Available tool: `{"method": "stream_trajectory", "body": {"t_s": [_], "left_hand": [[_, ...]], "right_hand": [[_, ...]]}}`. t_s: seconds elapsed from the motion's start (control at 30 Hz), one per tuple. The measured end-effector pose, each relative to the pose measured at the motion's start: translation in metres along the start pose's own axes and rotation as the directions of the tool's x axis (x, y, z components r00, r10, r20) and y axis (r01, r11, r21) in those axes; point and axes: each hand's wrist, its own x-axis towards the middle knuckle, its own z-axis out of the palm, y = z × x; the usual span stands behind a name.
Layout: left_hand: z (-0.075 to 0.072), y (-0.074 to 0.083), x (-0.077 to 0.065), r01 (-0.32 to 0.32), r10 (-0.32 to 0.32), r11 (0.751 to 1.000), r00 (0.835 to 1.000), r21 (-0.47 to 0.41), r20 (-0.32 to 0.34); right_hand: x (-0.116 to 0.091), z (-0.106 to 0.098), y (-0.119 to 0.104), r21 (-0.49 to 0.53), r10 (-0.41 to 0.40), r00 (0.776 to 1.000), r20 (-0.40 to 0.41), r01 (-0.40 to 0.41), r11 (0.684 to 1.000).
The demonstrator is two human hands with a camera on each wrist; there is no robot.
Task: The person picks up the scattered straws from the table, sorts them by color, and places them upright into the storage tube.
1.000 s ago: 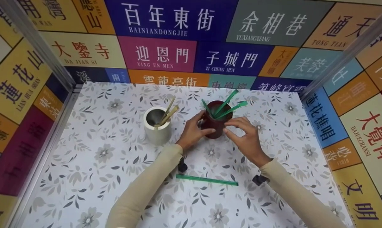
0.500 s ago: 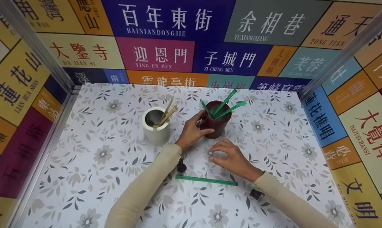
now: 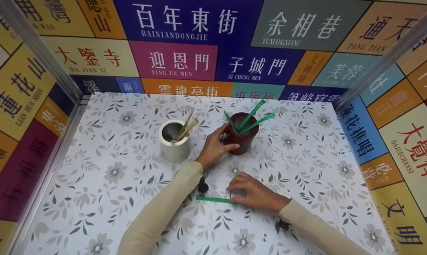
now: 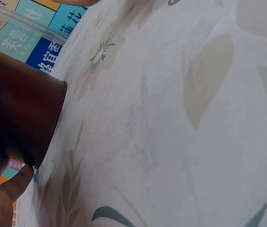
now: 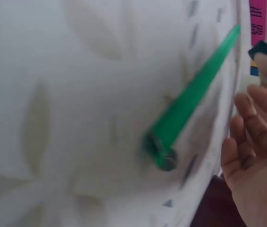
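Observation:
My left hand (image 3: 211,147) grips the side of a dark red cup (image 3: 247,144), thumb in front and fingers round the far left. In the left wrist view, fingertips touch the dark red wall (image 4: 20,109) near its base. Several flat green sticks (image 3: 251,112) lean out of this cup. Another green stick (image 3: 211,199) lies flat on the table, its right part hidden under my right hand (image 3: 254,193). The right wrist view has that green stick (image 5: 190,101) apart from the right hand's curved, spread fingers, which hold nothing.
Left of the red cup stands a pale, thick-walled cup (image 3: 175,152) with a few tan sticks (image 3: 189,128) leaning right. The table (image 3: 110,198) wears a floral cover. Walls of coloured sign panels (image 3: 185,58) enclose its back and sides.
My right hand has left the red cup's right side and come down toward me, over the green stick on the table. The left hand has stayed on the cup.

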Motion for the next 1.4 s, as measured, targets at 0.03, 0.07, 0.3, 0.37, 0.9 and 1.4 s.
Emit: {"method": "stream_trajectory", "body": {"t_s": [0.03,0.07,0.3,0.37,0.9,1.4], "left_hand": [[0.0,0.0,0.0,0.004,-0.004,1.0,1.0,0.002,0.002],[0.0,0.0,-0.001,0.01,-0.01,1.0,1.0,0.003,0.004],[0.0,0.001,-0.001,0.029,-0.029,1.0,1.0,0.011,0.005],[0.001,0.001,-0.001,0.023,-0.023,1.0,1.0,0.006,0.002],[-0.001,0.0,-0.001,0.021,-0.02,0.999,1.0,-0.039,0.009],[-0.001,-0.002,0.0,-0.009,0.009,1.0,1.0,0.0,0.015]], "right_hand": [[-0.001,0.001,0.001,0.007,0.011,1.0,0.028,-0.011,1.0],[-0.003,0.002,0.002,0.01,0.024,0.998,0.05,-0.025,1.0],[-0.006,0.005,0.006,-0.042,0.008,0.998,0.07,-0.006,0.999],[-0.006,0.006,0.005,-0.059,-0.012,0.998,0.067,0.016,0.998],[-0.005,0.008,-0.003,-0.201,-0.032,0.997,0.064,0.045,0.979],[0.001,-0.021,-0.015,0.134,-0.037,0.994,-0.107,0.051,0.99]]}}
